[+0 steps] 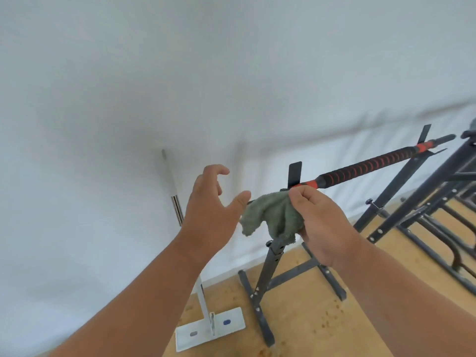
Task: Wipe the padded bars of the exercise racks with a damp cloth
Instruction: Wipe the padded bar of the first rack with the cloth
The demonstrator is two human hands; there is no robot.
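Padded bar (pixel 365 167), black with red bands, sits across one dark rack (pixel 273 256) on a wood floor (pixel 304 328) by a white wall (pixel 103 124); right hand (pixel 319 222) pinches one green cloth (pixel 270 215) at the bar's near end, left hand (pixel 208 210) spread beside it, one white mop (pixel 206 305) left of the rack

cloth (pixel 273 215) on bar (pixel 365 168), between hands

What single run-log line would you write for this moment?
right hand: grips green cloth at near end of padded bar | left hand: open, beside cloth | bar: on rack
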